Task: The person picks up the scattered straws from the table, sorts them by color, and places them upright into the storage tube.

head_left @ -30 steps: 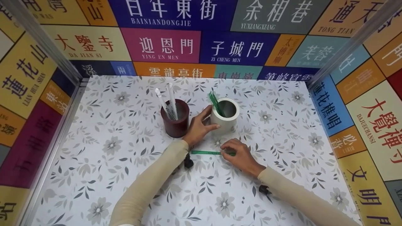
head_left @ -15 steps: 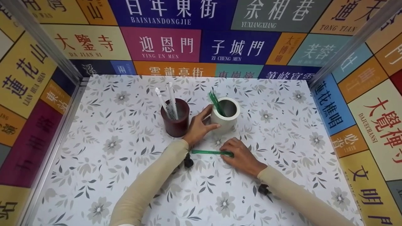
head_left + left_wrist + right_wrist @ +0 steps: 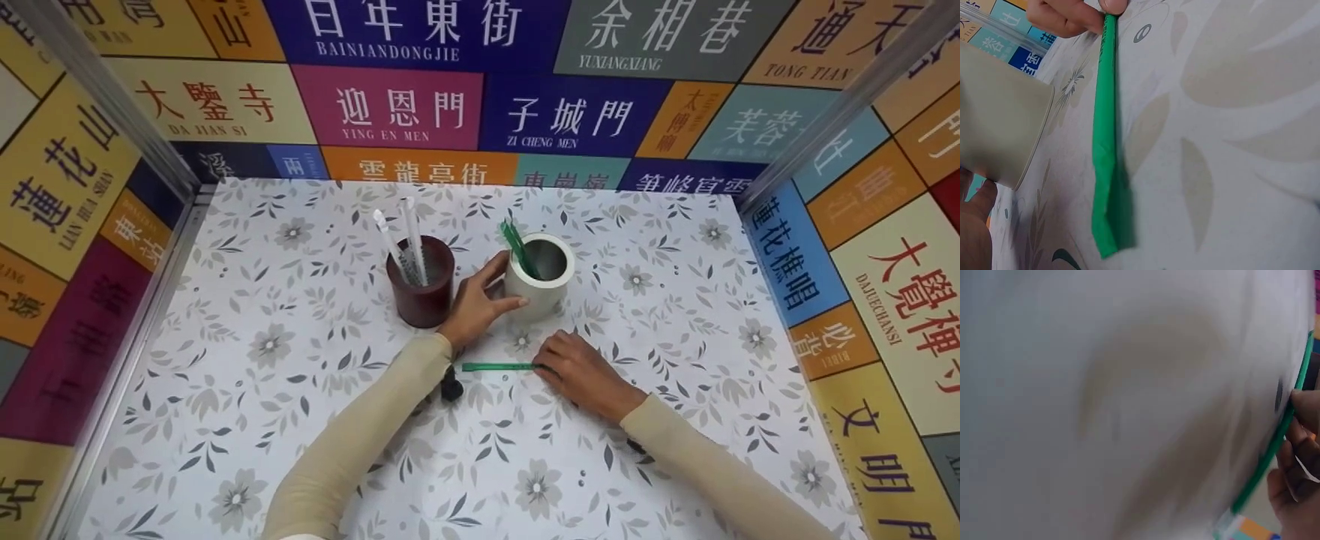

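Note:
A slim green straw in a wrapper (image 3: 499, 367) lies along the patterned tabletop, its flattened wrapper end nearest the camera in the left wrist view. My right hand (image 3: 581, 375) pinches its right end between thumb and fingers; the right wrist view shows the thumb (image 3: 1306, 405) on it. My left hand (image 3: 480, 304) holds the left side of a white cup (image 3: 536, 296), thumb in front and fingers reaching behind. More green wrapped straws (image 3: 517, 244) lean in that cup, their lower parts hidden inside.
Left of the white cup, close to my left hand, stands a dark red cup (image 3: 421, 304) with white wrapped straws (image 3: 411, 240) in it. Panels with printed characters (image 3: 386, 109) wall the table's back and sides.
My right hand has turned over a little, back of the hand now upward, and its fingers cover the straw's right end. The straw has shifted slightly; my left hand and both cups stay put.

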Demonstrator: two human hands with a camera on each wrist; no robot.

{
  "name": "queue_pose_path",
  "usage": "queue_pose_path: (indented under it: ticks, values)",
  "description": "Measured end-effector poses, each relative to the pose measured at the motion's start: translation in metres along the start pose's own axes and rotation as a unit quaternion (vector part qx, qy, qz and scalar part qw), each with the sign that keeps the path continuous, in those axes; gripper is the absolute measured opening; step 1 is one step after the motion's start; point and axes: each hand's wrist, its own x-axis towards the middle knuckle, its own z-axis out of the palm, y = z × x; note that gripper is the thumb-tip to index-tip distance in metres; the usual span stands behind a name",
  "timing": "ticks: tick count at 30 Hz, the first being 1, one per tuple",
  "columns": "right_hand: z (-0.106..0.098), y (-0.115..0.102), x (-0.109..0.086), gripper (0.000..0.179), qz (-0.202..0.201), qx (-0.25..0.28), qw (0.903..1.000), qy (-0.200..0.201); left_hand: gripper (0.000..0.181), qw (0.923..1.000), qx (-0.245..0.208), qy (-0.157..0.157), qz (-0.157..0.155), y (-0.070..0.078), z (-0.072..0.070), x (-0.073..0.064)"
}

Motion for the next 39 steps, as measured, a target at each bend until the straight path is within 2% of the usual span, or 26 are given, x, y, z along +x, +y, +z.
queue_pose_path:
  ticks: [4,7,14,21,25,32,39]
  values:
    - [-0.009,-0.001,0.0,0.005,-0.029,-0.056,0.9977,-0.025,0.092,1.0,-0.009,0.0,0.001,-0.001,0.001,0.001]
    - [-0.013,0.0,-0.001,0.004,-0.047,-0.07,0.996,-0.028,0.092,0.9999,-0.013,0.002,0.001,-0.001,0.001,0.001]
    - [-0.024,0.008,-0.003,0.007,-0.054,-0.064,0.9964,0.01,0.095,0.9998,-0.016,0.0,-0.008,0.0,-0.001,0.0]
    - [-0.052,0.018,0.003,0.013,-0.029,-0.025,0.998,0.049,0.095,0.9998,-0.001,-0.001,-0.017,0.001,-0.002,-0.001]
    - [-0.071,0.023,0.008,0.012,-0.006,0.002,0.9981,0.061,0.096,0.9998,-0.009,0.001,-0.019,0.001,0.0,-0.001]
    - [-0.103,0.035,0.026,0.01,-0.002,0.021,0.9979,0.061,0.094,0.9998,-0.018,0.001,0.001,0.001,-0.001,0.0]
    - [-0.132,0.04,0.046,0.012,0.022,0.057,0.996,0.065,0.094,0.9999,-0.003,0.002,-0.016,0.002,0.0,0.0]
